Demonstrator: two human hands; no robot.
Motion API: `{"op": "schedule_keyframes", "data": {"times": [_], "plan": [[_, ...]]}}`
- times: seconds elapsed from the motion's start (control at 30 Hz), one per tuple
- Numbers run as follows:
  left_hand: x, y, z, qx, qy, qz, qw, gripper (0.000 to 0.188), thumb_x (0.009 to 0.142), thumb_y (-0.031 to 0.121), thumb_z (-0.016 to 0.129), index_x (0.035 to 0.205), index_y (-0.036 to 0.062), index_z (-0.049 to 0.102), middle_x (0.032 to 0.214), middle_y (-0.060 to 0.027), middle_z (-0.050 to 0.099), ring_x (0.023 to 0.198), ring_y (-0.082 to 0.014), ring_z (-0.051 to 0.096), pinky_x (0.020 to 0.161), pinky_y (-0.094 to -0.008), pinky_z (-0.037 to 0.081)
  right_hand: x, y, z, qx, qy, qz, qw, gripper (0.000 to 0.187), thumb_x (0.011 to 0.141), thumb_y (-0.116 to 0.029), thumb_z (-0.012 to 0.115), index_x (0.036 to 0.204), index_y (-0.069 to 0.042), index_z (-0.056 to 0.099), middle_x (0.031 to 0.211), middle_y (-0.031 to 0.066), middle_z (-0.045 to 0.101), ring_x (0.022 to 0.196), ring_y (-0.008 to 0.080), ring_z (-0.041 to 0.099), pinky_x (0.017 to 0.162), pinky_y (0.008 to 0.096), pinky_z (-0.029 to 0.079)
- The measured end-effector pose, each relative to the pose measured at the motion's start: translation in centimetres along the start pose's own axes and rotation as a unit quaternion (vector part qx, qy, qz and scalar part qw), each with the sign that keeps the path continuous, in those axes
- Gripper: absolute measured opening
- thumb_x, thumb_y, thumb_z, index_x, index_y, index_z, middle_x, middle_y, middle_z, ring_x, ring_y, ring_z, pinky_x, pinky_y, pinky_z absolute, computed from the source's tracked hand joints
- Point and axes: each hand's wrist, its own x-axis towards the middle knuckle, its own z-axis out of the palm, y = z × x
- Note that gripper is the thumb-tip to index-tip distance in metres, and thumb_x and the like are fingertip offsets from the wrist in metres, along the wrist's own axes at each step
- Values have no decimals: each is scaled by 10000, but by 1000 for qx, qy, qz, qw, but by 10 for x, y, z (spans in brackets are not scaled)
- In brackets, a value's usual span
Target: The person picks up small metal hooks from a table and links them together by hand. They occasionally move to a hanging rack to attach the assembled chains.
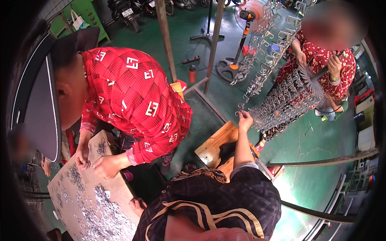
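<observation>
My right hand [244, 119] reaches forward, its fingers pinched on a metal hook [240, 107] at the low end of a hanging chain of linked metal hooks [265, 66]. My left hand [138, 205] rests at the table's edge with its fingers laid out and nothing seen in them; part of it is hidden by my dark shirt. Many small silvery metal pieces [106, 215] lie loose on the tan tabletop [66, 180] beside it. Darker small pieces [74, 176] are spread farther up the table.
A co-worker in red plaid [132, 80] bends over the table, both hands above it. Another person [341, 68] holds a rack [287, 94] loaded with metal hooks. A wooden stool [215, 144], frame posts [165, 40], a fan [233, 64] and an orange bottle [192, 74] stand nearby.
</observation>
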Motion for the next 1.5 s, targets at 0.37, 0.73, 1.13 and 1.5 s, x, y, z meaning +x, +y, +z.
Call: {"op": "schedule_keyframes", "data": {"times": [0.37, 0.73, 1.13, 1.5], "plan": [[-12, -28, 11, -21, 3, -20, 1000, 186, 694, 3, 627, 875, 43, 605, 936, -159, 503, 904, -344, 506, 808, -448, 412, -18, 15, -1, -29, -14, -44, 998, 115, 777, -50, 738, 878, -2, 716, 777, 63, 702, 690, 108, 646, 668, 251, 517], [-1, -20, 4, -111, -45, -147, 982, 191, 671, 51, 633, 860, 57, 611, 909, -151, 502, 887, -341, 504, 780, -456, 397, -30, -5, -4, -39, 16, -138, 989, 117, 739, -6, 728, 855, -9, 716, 843, 109, 701, 738, 164, 674, 706, 280, 536], [-16, -73, 32, 47, 30, 67, 996, 158, 644, 117, 668, 793, 72, 642, 785, -131, 510, 812, -320, 515, 685, -450, 387, -49, -21, 13, 94, 48, 68, 992, 242, 781, -181, 789, 833, 46, 721, 703, 36, 671, 638, 64, 577, 639, 222, 473], [-18, -63, 29, 22, 45, 57, 997, 128, 647, 94, 648, 770, 59, 633, 821, -135, 534, 812, -323, 531, 709, -439, 406, -43, -8, 16, 190, 87, 136, 968, 357, 865, -301, 720, 777, 44, 723, 640, -20, 591, 605, 45, 464, 567, 204, 375]]}}
